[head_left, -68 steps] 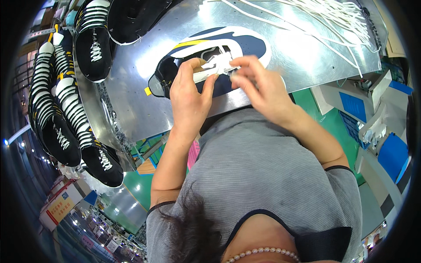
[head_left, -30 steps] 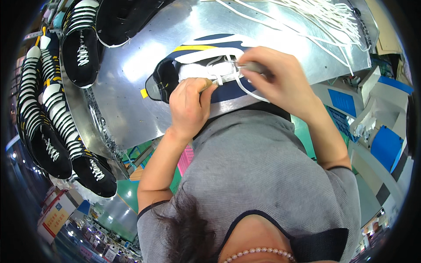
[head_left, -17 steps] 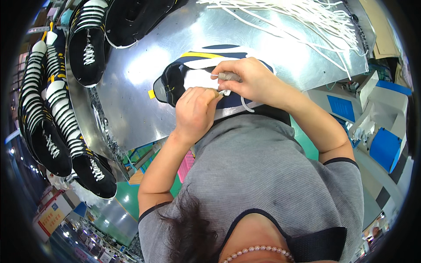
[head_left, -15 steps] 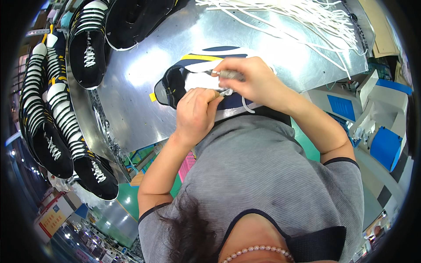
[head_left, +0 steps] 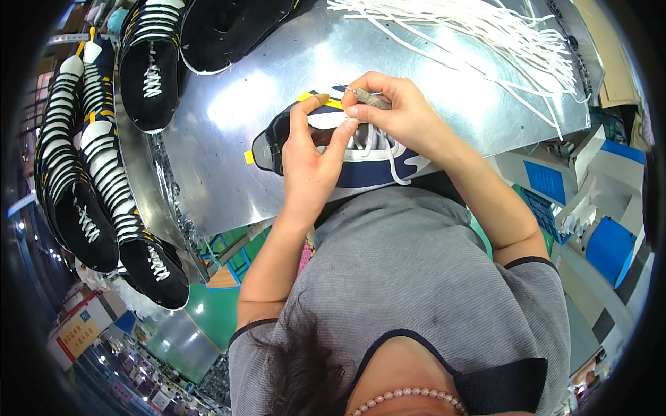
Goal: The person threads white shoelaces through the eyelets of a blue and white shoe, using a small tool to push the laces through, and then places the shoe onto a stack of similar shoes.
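Observation:
A navy sneaker [head_left: 361, 175] with white and yellow panels lies sideways on the metal table in front of me, heel to the left. White lace [head_left: 397, 165] crosses part of its front, with a loose end hanging over the near side. My left hand [head_left: 309, 163] grips the opening, thumb by the tongue and a finger on the far yellow panel. Held in my right hand [head_left: 409, 114] is a thin-tipped hand tool [head_left: 372, 100] with a greyish wrapped handle. Its metal tip points left above the far eyelet edge. Right thumb and left thumb nearly meet over the tongue.
A heap of loose white laces [head_left: 485, 38] lies at the table's far right. Black shoes with white lacing [head_left: 143, 87] stand at the far left, and more hang in rows [head_left: 104, 173] beyond the left edge. Grey-and-blue boxes [head_left: 544, 182] are at the right.
My left hand has opened wider, its finger now reaching the far yellow panel. My right hand's tool has turned and shifted slightly right. The laced front of the sneaker is more exposed.

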`<state>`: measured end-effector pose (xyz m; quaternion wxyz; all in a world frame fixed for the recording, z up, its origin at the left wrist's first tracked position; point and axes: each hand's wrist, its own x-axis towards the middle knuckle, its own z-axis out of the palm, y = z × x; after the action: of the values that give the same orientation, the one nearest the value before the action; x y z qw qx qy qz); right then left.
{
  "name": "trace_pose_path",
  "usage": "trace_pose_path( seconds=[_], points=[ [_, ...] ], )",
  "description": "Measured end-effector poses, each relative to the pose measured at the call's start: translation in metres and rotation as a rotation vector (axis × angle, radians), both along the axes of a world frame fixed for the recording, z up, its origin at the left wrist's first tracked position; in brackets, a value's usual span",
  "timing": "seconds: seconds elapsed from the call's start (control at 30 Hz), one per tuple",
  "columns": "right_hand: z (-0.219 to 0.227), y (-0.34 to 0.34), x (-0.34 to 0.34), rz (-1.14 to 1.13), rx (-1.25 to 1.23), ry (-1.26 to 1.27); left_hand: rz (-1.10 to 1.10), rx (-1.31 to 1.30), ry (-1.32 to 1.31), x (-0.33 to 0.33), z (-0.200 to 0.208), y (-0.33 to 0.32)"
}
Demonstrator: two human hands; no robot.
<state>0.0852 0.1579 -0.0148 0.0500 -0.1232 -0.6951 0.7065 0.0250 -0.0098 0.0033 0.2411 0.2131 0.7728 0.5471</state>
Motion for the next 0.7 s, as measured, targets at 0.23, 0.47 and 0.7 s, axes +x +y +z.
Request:
trace_pose_path(
  seconds=[0.23,0.47,0.7],
  points=[
    [0.012,-0.004,0.023,-0.131,0.358,0.130,0.099,-0.058,0.238,0.008,-0.011,0.004],
    [0.016,-0.002,0.042,0.000,0.551,0.012,0.161,0.042,0.261,0.010,-0.012,0.007],
    [0.017,-0.014,0.029,0.009,0.778,-0.034,0.115,-0.010,0.346,0.013,-0.021,0.000]
  ],
)
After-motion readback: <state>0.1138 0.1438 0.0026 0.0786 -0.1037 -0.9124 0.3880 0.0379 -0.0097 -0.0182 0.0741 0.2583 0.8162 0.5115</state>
